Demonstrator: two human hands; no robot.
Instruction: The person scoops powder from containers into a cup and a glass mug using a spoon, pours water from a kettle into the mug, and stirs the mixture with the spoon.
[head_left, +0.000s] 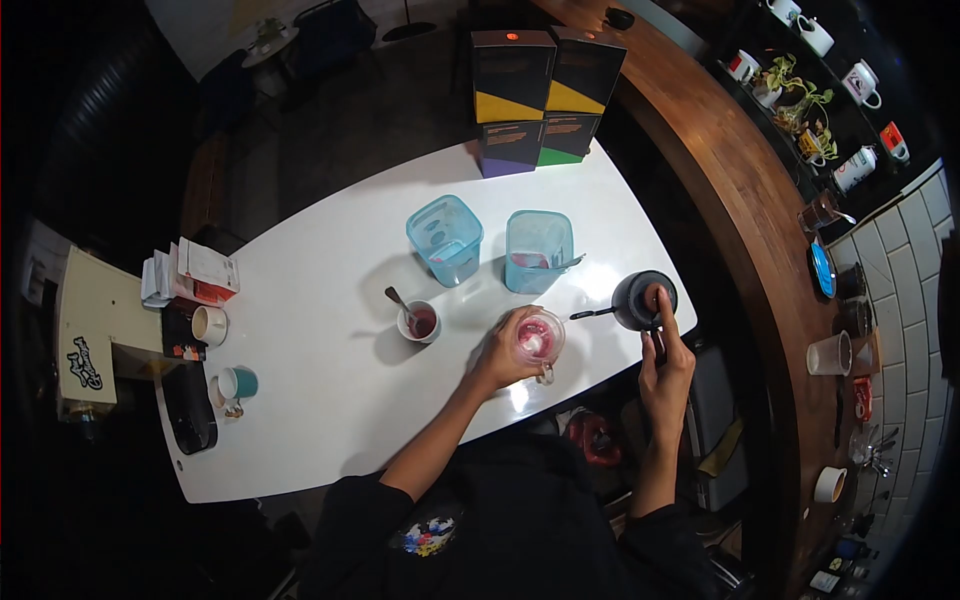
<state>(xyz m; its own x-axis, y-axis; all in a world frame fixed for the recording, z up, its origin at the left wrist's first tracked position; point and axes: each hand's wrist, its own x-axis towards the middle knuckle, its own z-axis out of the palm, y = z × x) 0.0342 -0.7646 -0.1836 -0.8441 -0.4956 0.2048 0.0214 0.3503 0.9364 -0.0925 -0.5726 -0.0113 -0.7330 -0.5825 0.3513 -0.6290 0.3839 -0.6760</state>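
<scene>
My left hand (509,352) is closed around a clear glass mug (539,338) with pink and whitish contents. Over the table's right end, my right hand (667,372) grips a black kettle (632,298), one finger stretched onto its lid. The kettle's thin spout points left, toward the mug, with a gap between them. Left of my left hand stands a white cup (420,322) holding a dark red substance and a spoon (398,298). Beyond the mug are two blue translucent containers, one on the left (446,240) and one on the right (540,245) with a utensil leaning out.
Black boxes (512,80) are stacked at the white table's (330,240) far edge. Cups, including a teal one (243,382), papers (205,268) and a black tray (188,410) occupy the left side. A wooden counter (720,180) with mugs and plants curves along the right.
</scene>
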